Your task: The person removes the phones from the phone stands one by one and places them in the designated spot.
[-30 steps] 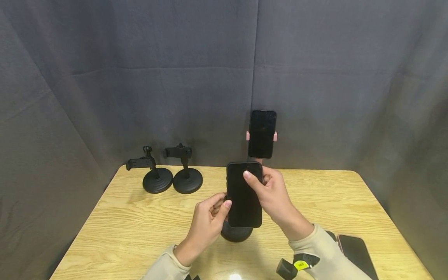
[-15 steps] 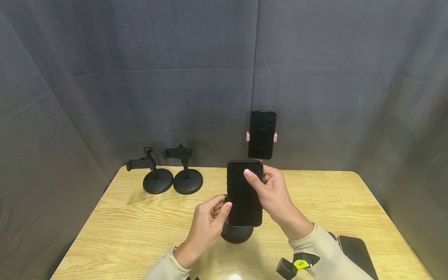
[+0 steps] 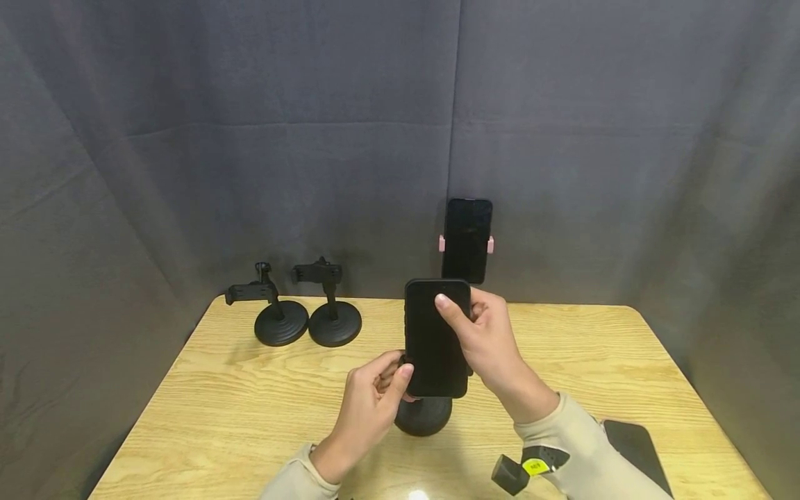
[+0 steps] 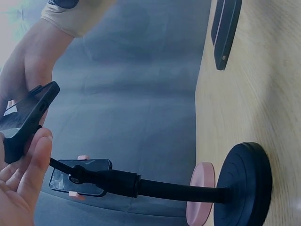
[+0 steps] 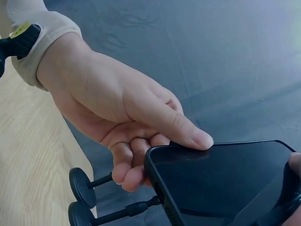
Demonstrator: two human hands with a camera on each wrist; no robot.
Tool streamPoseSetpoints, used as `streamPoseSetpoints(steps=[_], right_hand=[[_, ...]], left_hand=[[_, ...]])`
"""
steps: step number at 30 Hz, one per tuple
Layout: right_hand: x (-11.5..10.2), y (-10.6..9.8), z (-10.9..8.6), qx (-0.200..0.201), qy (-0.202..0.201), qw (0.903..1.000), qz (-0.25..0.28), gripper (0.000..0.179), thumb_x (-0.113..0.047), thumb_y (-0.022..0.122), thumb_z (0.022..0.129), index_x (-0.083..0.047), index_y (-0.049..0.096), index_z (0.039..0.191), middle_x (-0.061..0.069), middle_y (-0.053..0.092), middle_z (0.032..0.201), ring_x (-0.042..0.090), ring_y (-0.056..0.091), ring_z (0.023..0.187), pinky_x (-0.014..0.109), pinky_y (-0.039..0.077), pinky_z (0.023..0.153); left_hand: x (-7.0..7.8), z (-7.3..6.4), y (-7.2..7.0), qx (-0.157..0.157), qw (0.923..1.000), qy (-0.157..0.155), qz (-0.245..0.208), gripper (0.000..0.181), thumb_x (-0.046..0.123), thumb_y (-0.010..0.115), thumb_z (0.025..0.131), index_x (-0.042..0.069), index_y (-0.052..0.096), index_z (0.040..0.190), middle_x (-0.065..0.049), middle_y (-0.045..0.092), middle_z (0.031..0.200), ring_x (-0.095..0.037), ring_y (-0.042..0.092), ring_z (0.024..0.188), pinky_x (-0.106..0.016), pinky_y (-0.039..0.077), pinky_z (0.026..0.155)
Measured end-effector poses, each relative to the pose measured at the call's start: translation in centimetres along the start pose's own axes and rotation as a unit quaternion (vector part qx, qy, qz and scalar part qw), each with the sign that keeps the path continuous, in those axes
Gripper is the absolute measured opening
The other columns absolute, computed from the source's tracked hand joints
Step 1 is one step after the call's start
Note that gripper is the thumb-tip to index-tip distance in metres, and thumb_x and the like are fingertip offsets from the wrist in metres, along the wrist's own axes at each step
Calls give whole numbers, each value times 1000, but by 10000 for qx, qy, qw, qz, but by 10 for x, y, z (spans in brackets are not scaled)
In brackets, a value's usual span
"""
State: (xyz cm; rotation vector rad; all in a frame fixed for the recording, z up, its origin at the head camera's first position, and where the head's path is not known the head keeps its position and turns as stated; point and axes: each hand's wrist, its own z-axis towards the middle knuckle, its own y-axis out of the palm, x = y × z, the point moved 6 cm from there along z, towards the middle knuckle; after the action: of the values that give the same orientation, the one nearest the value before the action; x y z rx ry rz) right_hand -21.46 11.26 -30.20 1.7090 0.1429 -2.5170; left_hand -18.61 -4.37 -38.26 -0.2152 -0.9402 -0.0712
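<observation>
Left hand point(image 3: 367, 406) and right hand point(image 3: 494, 347) pinched the black phone point(image 3: 432, 347); only left wrist view showed pink base point(image 4: 201, 194); yellow label point(image 3: 534, 466) unreadable.

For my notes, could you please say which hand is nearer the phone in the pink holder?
Right: the right hand is in front of and below the pink-held phone; the left hand is lower and farther to its left.

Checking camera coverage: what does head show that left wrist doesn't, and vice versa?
Head only: the two empty black stands at the table's back left.

Left wrist only: the pink round base behind the black one.

Both: left hand, right hand, held phone, upright phone between pink grips, round black base.
</observation>
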Motion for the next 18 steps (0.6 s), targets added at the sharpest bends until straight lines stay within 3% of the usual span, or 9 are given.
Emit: streamPoseSetpoints(steps=[12, 18], right_hand=[[2, 0, 1, 194, -33, 9997, 149, 17, -4, 58, 101, 9, 66, 108, -11, 78, 86, 13, 77, 77, 34, 65, 67], [1, 0, 2, 263, -6, 9995, 175, 15, -5, 58, 101, 6, 68, 107, -11, 78, 85, 13, 77, 76, 35, 65, 67]], left_hand=[[1, 1, 0, 14, 9999, -50, -156, 22, 2, 55, 103, -11, 65, 117, -26, 75, 103, -14, 77, 76, -29, 63, 59], [1, 0, -1, 17, 9997, -158, -185, 23, 2, 55, 102, -12, 64, 118, -28, 74, 104, -10, 76, 70, -30, 63, 60]])
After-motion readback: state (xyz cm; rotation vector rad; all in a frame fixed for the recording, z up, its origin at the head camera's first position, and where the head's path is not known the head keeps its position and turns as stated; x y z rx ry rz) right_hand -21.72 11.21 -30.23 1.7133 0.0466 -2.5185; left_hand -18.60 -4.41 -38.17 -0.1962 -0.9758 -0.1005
